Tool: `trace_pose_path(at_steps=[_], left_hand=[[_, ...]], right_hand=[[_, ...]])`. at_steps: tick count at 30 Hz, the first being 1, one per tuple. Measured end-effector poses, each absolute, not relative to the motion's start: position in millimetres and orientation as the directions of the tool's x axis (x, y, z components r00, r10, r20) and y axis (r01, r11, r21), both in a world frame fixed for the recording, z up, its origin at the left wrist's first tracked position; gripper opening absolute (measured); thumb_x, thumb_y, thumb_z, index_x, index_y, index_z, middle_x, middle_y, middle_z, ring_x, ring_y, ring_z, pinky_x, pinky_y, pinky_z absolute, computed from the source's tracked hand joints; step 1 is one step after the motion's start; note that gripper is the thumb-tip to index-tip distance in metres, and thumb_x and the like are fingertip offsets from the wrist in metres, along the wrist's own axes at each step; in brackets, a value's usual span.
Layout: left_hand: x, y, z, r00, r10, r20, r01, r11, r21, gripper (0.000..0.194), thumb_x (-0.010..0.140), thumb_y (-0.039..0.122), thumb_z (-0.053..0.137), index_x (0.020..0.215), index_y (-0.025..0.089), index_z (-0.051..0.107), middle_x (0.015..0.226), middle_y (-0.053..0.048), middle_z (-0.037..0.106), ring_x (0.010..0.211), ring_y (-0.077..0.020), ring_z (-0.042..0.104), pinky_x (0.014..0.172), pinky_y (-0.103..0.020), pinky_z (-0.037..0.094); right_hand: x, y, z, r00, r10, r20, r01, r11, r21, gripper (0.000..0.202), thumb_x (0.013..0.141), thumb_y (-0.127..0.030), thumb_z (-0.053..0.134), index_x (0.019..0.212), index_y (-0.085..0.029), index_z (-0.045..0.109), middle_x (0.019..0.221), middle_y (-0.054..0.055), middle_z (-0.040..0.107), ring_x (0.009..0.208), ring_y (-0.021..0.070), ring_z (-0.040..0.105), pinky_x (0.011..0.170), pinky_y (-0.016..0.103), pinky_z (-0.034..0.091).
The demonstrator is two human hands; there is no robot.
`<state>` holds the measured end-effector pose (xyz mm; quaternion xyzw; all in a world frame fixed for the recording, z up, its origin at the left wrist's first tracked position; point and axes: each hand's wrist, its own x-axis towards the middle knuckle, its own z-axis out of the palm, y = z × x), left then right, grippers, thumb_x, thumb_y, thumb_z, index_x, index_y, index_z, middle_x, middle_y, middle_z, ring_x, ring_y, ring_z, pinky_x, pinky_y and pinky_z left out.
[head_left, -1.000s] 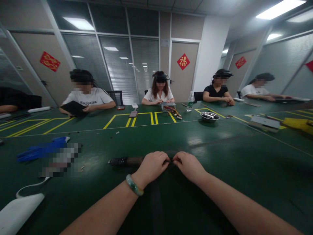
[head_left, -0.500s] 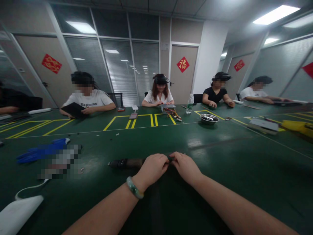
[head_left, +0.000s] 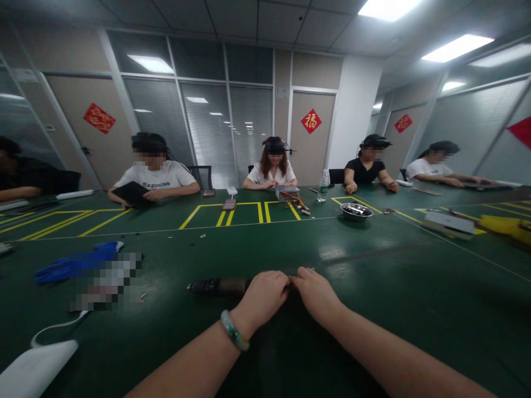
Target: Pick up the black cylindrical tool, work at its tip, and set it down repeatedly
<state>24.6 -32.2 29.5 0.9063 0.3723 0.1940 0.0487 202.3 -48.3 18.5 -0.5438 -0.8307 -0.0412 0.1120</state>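
Head view, left hand [head_left: 265, 297] and right hand [head_left: 317, 293] close together at dark tool [head_left: 230, 287], fingers [head_left: 284, 283] curled, grasp unclear

Dark drill-like tool [head_left: 230, 287] | brownish-black body | lying on green table [head_left: 166, 326] | tip left | right end hidden

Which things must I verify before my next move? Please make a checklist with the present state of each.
1. Tip of the dark tool points away from both hands: ok, it points left.
2. Whole tool in sight: not ok, the left hand hides part of it.
3. Firm hold by the fingers of the right hand: cannot tell, the contact is hidden.
4. Blue glove away from the hands: ok, it lies apart on the left.
5. Metal bowl out of the way: ok, it stands farther across the table.
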Motion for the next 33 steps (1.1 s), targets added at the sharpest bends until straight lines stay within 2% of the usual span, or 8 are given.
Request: trace_pose_path(at_steps=[4,8,12,16,21,25,27,33], left_hand=[[25,-35,32,0.634,0.703,0.321,0.668,-0.708,0.23,0.013,0.088,0.016,0.052,0.095,0.019,0.062,0.094,-0.003,0.065,0.088,-0.0184,0.06,0.082,-0.034,0.048],[25,-34,30,0.626,0.711,0.32,0.668,-0.7,0.251,0.012,0.089,0.016,0.052,0.095,0.019,0.062,0.095,-0.003,0.065,0.091,-0.0185,0.06,0.085,-0.034,0.047],[26,-32,27,0.617,0.718,0.323,0.673,-0.694,0.257,0.01,0.088,0.015,0.053,0.093,0.02,0.06,0.094,-0.002,0.064,0.09,-0.0187,0.059,0.084,-0.034,0.047],[25,-34,29,0.612,0.728,0.309,0.683,-0.683,0.259,0.009,0.087,0.016,0.055,0.095,0.02,0.056,0.095,-0.002,0.062,0.091,-0.0189,0.059,0.082,-0.032,0.047],[27,-36,31,0.58,0.748,0.324,0.706,-0.659,0.259,0.016,0.085,0.012,0.054,0.098,0.022,0.05,0.097,-0.001,0.058,0.089,-0.018,0.058,0.078,-0.031,0.048],[31,-39,36,0.58,0.704,0.41,0.695,-0.69,0.202,0.018,0.082,0.011,0.055,0.095,0.022,0.049,0.096,-0.001,0.056,0.096,-0.0192,0.055,0.099,-0.039,0.041],[31,-42,40,0.588,0.675,0.446,0.674,-0.713,0.19,0.017,0.082,0.012,0.056,0.094,0.021,0.048,0.097,-0.001,0.056,0.098,-0.0195,0.054,0.102,-0.039,0.039],[25,-50,51,0.719,0.557,0.417,0.546,-0.823,0.157,0.007,0.089,0.021,0.051,0.096,0.02,0.053,0.099,-0.003,0.059,0.098,-0.0192,0.055,0.092,-0.035,0.043]], right_hand=[[202,-48,21,-0.388,0.89,0.241,0.899,0.422,-0.113,0.033,0.091,-0.01,0.04,0.107,-0.021,0.067,0.116,0.006,0.057,0.095,0.018,0.056,0.084,0.027,0.042],[202,-48,22,-0.398,0.888,0.231,0.879,0.441,-0.179,0.032,0.092,-0.011,0.039,0.106,-0.019,0.067,0.104,0.005,0.063,0.098,0.0176,0.056,0.091,0.028,0.039],[202,-48,20,-0.386,0.891,0.239,0.876,0.435,-0.208,0.03,0.093,-0.013,0.04,0.103,-0.02,0.068,0.098,0.004,0.063,0.093,0.0168,0.056,0.088,0.027,0.04],[202,-47,17,-0.379,0.898,0.222,0.888,0.421,-0.185,0.029,0.094,-0.013,0.04,0.096,-0.019,0.069,0.092,0.004,0.061,0.088,0.0166,0.055,0.086,0.027,0.04],[203,-44,15,-0.444,0.875,0.191,0.881,0.466,-0.084,0.029,0.093,-0.01,0.041,0.096,-0.016,0.068,0.095,0.006,0.061,0.088,0.0172,0.055,0.087,0.029,0.041],[205,-38,14,-0.499,0.849,0.174,0.859,0.512,-0.034,0.029,0.092,-0.008,0.041,0.101,-0.016,0.067,0.099,0.007,0.061,0.09,0.0184,0.055,0.086,0.029,0.043],[205,-34,14,-0.498,0.849,0.176,0.859,0.511,-0.032,0.029,0.09,-0.007,0.041,0.1,-0.016,0.066,0.099,0.007,0.06,0.09,0.0185,0.055,0.088,0.03,0.042],[199,-13,25,-0.455,0.876,0.16,0.873,0.474,-0.114,0.024,0.089,-0.01,0.045,0.095,-0.016,0.067,0.1,0.009,0.06,0.092,0.0182,0.054,0.085,0.027,0.04]])
